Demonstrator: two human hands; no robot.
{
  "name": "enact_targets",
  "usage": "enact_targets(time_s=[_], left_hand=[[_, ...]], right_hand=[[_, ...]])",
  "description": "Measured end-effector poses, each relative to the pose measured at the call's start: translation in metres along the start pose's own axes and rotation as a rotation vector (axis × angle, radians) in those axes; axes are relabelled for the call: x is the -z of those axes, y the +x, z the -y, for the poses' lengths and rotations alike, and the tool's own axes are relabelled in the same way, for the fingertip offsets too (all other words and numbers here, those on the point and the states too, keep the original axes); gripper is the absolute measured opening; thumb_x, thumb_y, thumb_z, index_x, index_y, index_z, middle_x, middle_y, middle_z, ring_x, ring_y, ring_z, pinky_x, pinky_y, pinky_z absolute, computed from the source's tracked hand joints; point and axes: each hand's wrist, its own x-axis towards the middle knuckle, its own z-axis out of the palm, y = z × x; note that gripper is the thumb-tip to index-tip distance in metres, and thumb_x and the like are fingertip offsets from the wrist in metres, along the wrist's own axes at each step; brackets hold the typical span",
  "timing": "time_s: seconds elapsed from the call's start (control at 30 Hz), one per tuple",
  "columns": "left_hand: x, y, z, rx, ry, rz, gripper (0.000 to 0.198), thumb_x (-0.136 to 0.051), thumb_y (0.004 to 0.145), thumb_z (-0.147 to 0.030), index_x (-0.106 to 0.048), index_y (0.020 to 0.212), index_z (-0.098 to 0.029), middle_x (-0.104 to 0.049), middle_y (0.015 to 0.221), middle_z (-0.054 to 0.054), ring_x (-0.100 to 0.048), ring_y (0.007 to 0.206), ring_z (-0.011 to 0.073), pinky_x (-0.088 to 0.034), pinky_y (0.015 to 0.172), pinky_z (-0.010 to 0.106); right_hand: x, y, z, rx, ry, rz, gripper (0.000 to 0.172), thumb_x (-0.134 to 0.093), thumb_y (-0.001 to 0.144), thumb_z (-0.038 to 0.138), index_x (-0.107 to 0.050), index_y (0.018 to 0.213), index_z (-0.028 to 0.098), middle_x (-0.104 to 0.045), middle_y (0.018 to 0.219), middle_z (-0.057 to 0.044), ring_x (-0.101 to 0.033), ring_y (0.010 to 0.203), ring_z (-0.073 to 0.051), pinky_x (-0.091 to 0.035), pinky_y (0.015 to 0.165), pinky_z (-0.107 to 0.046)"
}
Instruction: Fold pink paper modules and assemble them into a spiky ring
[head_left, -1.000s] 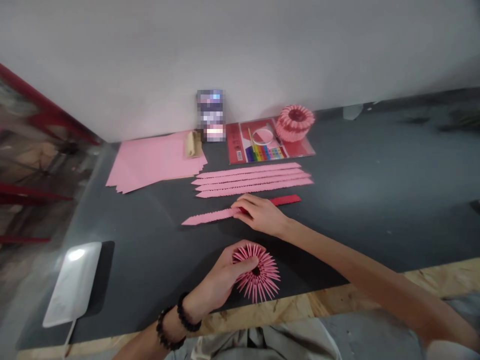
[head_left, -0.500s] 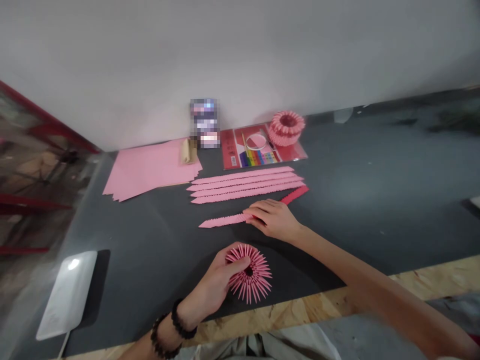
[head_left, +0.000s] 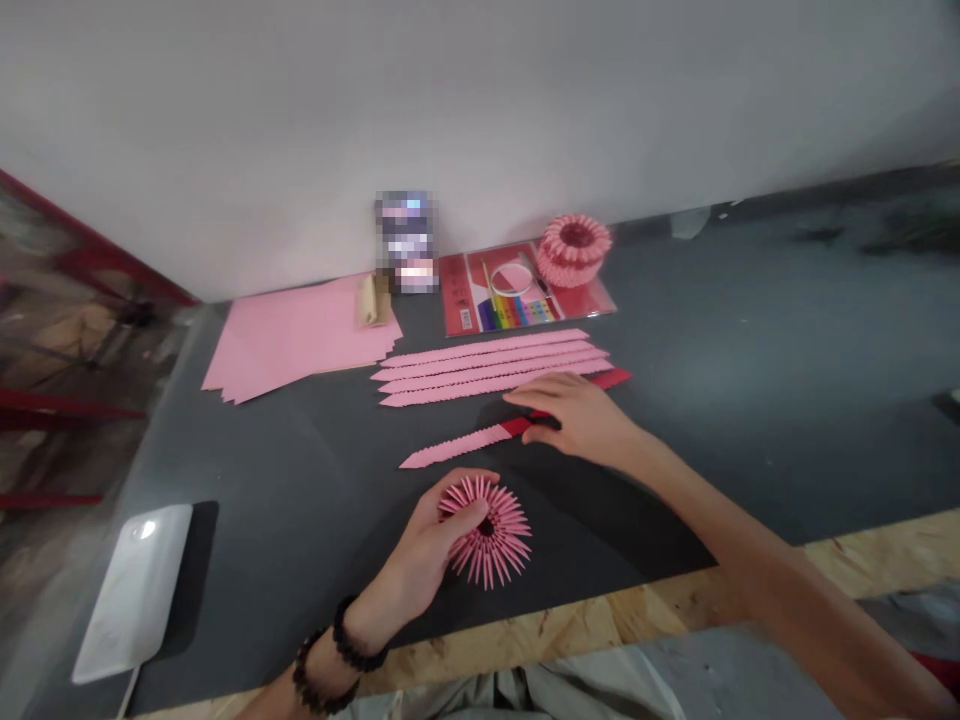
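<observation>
My left hand point(head_left: 427, 545) is closed around a round pink piece of folded paper units point(head_left: 499, 550), its thumb on top near the central hole and the pointed tips fanning outward. My right hand point(head_left: 581, 415) reaches over a row of interlocked folded paper pieces lying on the table, with a pink part point(head_left: 454, 448) on the left and a red part point(head_left: 515, 427) to the right. Its thumb and fingers are spread apart over the red part, some of which the hand hides. Behind it lie several more pink folded-paper rows point(head_left: 480, 365), side by side.
Pink paper sheets point(head_left: 292, 335) lie at the back left under a beige object point(head_left: 371, 300). A blurred upright object point(head_left: 407, 242) stands beside a red packet point(head_left: 457, 300) bearing a pink paper ring stack point(head_left: 576, 250). A white lamp-like device point(head_left: 135, 590) is at the left.
My right hand has moved right along the row and its fingers have spread, uncovering red pieces. My left hand has shifted slightly left and up with the round paper piece.
</observation>
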Motion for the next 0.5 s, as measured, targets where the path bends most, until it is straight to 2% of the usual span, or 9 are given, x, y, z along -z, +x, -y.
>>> enact_targets(time_s=[0.1, 0.17, 0.23, 0.3, 0.4, 0.5], left_hand=[[0.011, 0.014, -0.015, -0.154, 0.172, -0.048, 0.044, -0.081, 0.084, -0.033, -0.074, 0.126, -0.028, -0.064, 0.146, 0.004, -0.055, 0.135, 0.0260, -0.039, 0.110, 0.030], [0.017, 0.025, -0.025, -0.112, 0.202, -0.043, 0.053, -0.083, 0.082, -0.032, -0.071, 0.134, -0.029, -0.062, 0.150, 0.005, -0.050, 0.141, 0.0281, -0.035, 0.116, 0.034], [0.020, 0.035, -0.032, -0.013, 0.121, -0.076, 0.062, -0.085, 0.078, -0.032, -0.068, 0.138, -0.026, -0.067, 0.144, 0.009, -0.057, 0.136, 0.0309, -0.040, 0.113, 0.039], [0.021, 0.041, -0.034, 0.067, 0.047, -0.097, 0.062, -0.088, 0.075, -0.033, -0.071, 0.133, -0.021, -0.070, 0.139, 0.012, -0.061, 0.130, 0.0326, -0.045, 0.108, 0.040], [0.020, 0.044, -0.032, 0.089, 0.007, -0.135, 0.060, -0.091, 0.071, -0.034, -0.075, 0.126, -0.018, -0.074, 0.133, 0.013, -0.066, 0.123, 0.0319, -0.049, 0.104, 0.038], [0.019, 0.042, -0.031, 0.092, 0.003, -0.169, 0.060, -0.093, 0.067, -0.037, -0.078, 0.121, -0.015, -0.080, 0.117, 0.014, -0.072, 0.110, 0.0305, -0.053, 0.097, 0.036]], right_hand=[[0.020, -0.008, -0.023, -0.051, -0.022, 0.070, 0.043, -0.076, 0.090, 0.025, -0.068, 0.133, 0.028, -0.071, 0.133, -0.006, -0.063, 0.124, -0.029, -0.049, 0.107, -0.049], [0.023, -0.011, -0.034, -0.037, 0.010, 0.118, 0.037, -0.076, 0.090, 0.025, -0.072, 0.127, 0.030, -0.073, 0.126, -0.005, -0.066, 0.118, -0.027, -0.052, 0.103, -0.047], [0.018, -0.011, -0.039, -0.055, 0.047, 0.109, 0.032, -0.072, 0.092, 0.022, -0.075, 0.124, 0.029, -0.074, 0.117, -0.006, -0.068, 0.108, -0.025, -0.055, 0.096, -0.042], [0.011, -0.011, -0.040, -0.052, 0.072, 0.098, 0.029, -0.070, 0.093, 0.021, -0.077, 0.120, 0.029, -0.075, 0.110, -0.005, -0.069, 0.102, -0.023, -0.056, 0.091, -0.039], [0.009, -0.013, -0.036, -0.042, 0.093, 0.085, 0.027, -0.071, 0.094, 0.021, -0.078, 0.118, 0.031, -0.074, 0.108, -0.004, -0.069, 0.098, -0.022, -0.056, 0.089, -0.037], [0.016, -0.022, -0.024, -0.071, 0.123, 0.086, 0.027, -0.068, 0.096, 0.024, -0.076, 0.122, 0.031, -0.074, 0.107, -0.004, -0.069, 0.096, -0.020, -0.055, 0.086, -0.035]])
